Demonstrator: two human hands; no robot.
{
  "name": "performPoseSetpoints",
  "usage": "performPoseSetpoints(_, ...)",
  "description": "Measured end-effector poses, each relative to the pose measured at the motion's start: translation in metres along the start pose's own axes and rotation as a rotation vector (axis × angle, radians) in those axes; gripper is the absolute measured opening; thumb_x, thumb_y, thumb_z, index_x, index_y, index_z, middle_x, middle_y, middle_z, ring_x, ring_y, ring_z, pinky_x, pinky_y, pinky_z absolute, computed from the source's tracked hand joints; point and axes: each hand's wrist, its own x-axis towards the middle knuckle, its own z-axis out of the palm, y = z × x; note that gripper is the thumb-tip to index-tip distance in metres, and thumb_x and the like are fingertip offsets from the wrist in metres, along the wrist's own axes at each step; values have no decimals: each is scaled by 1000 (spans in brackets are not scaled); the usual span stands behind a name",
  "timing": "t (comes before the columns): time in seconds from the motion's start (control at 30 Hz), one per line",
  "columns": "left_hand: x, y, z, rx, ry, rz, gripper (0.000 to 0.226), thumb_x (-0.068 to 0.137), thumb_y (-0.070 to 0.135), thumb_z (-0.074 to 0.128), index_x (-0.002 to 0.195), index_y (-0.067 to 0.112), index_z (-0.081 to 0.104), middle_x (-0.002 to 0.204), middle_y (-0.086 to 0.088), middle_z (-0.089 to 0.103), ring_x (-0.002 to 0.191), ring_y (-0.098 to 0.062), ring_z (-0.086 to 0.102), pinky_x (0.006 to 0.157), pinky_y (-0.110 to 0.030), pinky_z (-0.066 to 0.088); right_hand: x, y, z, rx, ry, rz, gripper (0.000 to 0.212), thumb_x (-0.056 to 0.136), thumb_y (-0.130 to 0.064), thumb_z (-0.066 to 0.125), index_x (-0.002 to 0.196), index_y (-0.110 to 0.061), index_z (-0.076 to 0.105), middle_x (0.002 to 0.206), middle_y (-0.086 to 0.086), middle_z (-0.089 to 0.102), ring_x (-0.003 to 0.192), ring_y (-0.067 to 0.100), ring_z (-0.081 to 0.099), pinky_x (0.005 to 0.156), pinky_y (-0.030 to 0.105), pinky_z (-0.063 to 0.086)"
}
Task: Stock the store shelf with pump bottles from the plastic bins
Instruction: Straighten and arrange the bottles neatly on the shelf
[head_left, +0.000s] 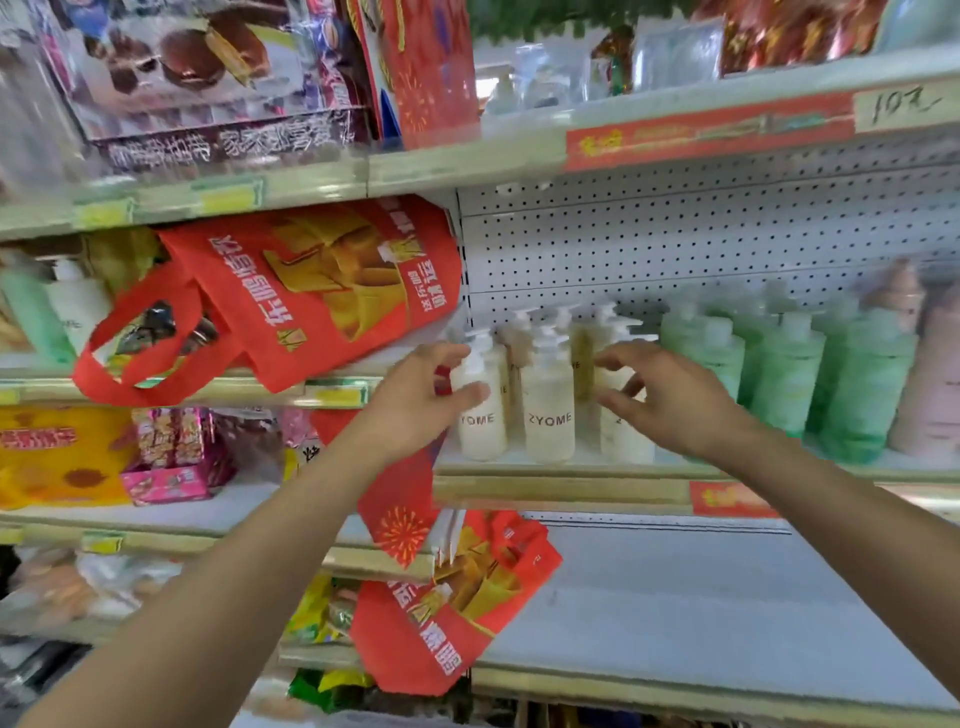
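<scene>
Hands outstretched: left hand curls round a white pump bottle, right hand hovers spread open

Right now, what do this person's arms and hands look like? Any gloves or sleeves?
The left hand and right hand are bare: no gloves, rings or watch visible. The left forearm and right forearm are uncovered too; no sleeve shows up to the picture's edge.

L bay, top: big choc-pie snack box. Red tote bag hangs tilted below it; 2nd red tote lower down. Yellow box beside pink box. Handwritten price tag top R, blurred.
</scene>
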Motion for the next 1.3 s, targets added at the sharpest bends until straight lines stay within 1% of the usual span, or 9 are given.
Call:
performPoseSetpoints(0.2,80,-13,2,136,-85,68,48,92,29,66,136,14,54,135,-3,59,119,-17,57,97,-25,42,69,9,-19,-70,0,-4,31,93,-26,56,123,-21,58,123,0,59,95,20,63,86,43,51)
performPoseSetpoints(0.43,155,-30,14,65,-80,-128,53,93,35,62,140,16,49,140,-9,54,121,-25,57,104,-38,46,163,29,-6,-162,-214,-103,37,95,-17,55,132,-23,53,132,5,50,111,24,56,95,38,46)
performPoseSetpoints(0.53,178,-32,26,269,-210,-185,52,94,37,59,139,11,51,144,-11,50,128,-27,51,105,-32,42,192,38,10,-224,-363,-136,43,95,-15,53,135,-30,49,137,1,45,120,23,49,99,37,42)
performPoseSetpoints(0.7,200,-29,36,546,-369,-221,50,89,38,67,123,1,62,119,-18,67,106,-31,65,91,-40,52,217,51,32,-154,-518,-172,44,93,-20,59,134,-35,52,140,-9,47,125,14,46,105,32,39)
performPoseSetpoints(0.87,210,-31,42,572,-329,-194,39,84,30,74,114,5,67,102,-13,73,93,-27,70,83,-38,56,224,58,50,-51,-492,-162,32,88,-29,65,119,-31,62,107,-9,60,100,15,57,85,29,46)
performPoseSetpoints(0.97,211,-30,47,548,-325,-158,35,83,32,74,107,7,69,95,-11,73,90,-26,70,82,-39,56,223,64,48,-74,-469,-155,24,87,-29,62,110,-25,65,101,-4,61,96,19,57,74,25,43)
performPoseSetpoints(1.07,212,-26,54,506,-339,-135,32,85,34,72,107,10,70,88,-8,75,87,-23,71,83,-38,56,223,68,48,-143,-441,-137,6,86,-34,61,91,-32,61,85,-14,55,82,14,54,63,25,39)
performPoseSetpoints(1.17,215,-20,61,472,-335,-119,32,85,33,73,109,11,69,85,-4,76,81,-19,73,78,-32,56,222,71,51,-195,-391,-101,24,85,-41,62,71,-38,42,75,-21,41,73,9,45,57,21,30)
performPoseSetpoints(1.3,216,-21,64,439,-328,-103,33,84,31,74,113,15,66,88,-5,75,84,-19,72,81,-31,55,222,72,52,-184,-365,-72,37,85,-40,64,65,-39,33,78,-18,41,80,17,45,63,25,34)
